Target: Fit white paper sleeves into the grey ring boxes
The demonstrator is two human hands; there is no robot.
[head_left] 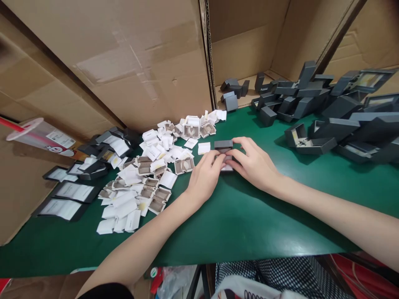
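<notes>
Both hands meet around a small dark grey hinged box [223,145] on the green table. My left hand [204,174] has its fingers closed at the box's left side, over its inside. From the right, my right hand [254,164] grips the box with curled fingers. The lid stands up at the back, and a bit of white shows in the lower half. My fingers cover most of the interior. Just left of the box lies a small white card piece [204,148]. A heap of white folded card inserts [149,174] spreads further left.
Many dark boxes [311,99], several open, pile up at the right. Dark boxes with white slips [71,191] lie at the far left, below a plastic cup [46,137] with a red straw. Cardboard walls [140,62] stand along the back of the green table [249,232].
</notes>
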